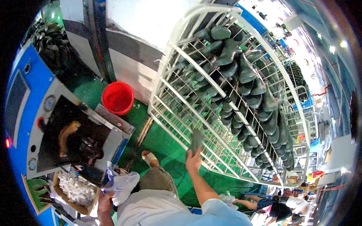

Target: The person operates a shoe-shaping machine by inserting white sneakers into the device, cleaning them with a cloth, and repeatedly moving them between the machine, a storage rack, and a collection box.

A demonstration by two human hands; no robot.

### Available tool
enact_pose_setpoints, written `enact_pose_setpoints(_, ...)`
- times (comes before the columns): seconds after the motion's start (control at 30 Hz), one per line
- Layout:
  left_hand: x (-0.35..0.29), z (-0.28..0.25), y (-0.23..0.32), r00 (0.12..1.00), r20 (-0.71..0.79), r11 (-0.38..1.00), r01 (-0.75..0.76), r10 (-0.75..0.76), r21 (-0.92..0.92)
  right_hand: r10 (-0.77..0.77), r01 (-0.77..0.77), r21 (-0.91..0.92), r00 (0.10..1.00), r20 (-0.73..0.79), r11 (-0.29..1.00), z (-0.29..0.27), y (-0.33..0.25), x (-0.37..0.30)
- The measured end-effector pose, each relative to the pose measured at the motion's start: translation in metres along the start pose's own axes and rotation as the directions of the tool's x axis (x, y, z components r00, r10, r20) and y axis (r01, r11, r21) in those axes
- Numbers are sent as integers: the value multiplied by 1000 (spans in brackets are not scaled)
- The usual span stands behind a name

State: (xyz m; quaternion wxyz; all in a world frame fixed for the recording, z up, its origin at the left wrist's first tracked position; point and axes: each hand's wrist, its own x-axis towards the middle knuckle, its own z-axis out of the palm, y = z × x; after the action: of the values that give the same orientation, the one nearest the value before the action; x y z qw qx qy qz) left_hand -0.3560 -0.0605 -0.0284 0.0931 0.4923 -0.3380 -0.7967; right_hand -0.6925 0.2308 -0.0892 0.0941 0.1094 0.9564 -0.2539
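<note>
My left hand, low on the left, is closed around a white and pale lavender shoe upper in front of my shirt. My right hand reaches forward and grips one end of a dark green shoe last, slightly blurred, beside the rack's near side. The tall white wire rack leans across the view's right half because of the lens. Its slanted shelves carry many similar dark green lasts, packed in rows.
To the left stands a blue and grey machine with gauges and a dark recess. A red bucket sits on the green floor behind it. A box of white pieces is near my left hand. Another person is at the lower right.
</note>
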Motion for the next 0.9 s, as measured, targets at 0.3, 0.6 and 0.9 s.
enact_pose_setpoints(0.3,40,49,-38,998,43,797,16,-53,603,103,-119,-42,958,-268,992,-24,206,317)
enact_pose_setpoints(0.6,-40,45,10,979,-193,976,-24,67,216,-186,173,-516,982,27,839,35,144,288)
enact_pose_setpoints(0.9,-188,-157,5,560,-592,719,-693,579,48,-761,779,102,563,322,619,154,47,138)
